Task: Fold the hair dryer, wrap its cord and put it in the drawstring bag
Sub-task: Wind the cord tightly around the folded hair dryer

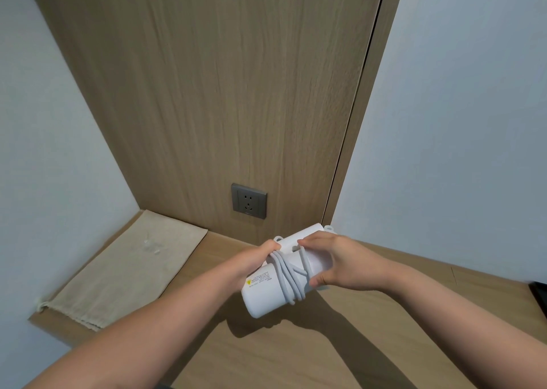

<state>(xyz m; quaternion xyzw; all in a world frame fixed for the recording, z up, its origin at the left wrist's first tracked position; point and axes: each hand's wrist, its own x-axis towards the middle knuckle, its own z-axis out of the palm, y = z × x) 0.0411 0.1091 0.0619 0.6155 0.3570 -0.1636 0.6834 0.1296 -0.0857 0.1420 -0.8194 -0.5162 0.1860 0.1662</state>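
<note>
I hold a white folded hair dryer above the wooden counter, its barrel end toward me with a yellow warning label. Its grey-white cord is wound in several loops around the body. My left hand grips the dryer's left side where the loops cross. My right hand clasps the right side, fingers over the top, thumb below against the cord. The beige drawstring bag lies flat on the counter at the left, its mouth toward me.
A grey wall socket sits in the wood panel behind the dryer. The wooden counter runs left to right between pale walls. A dark object shows at the right edge.
</note>
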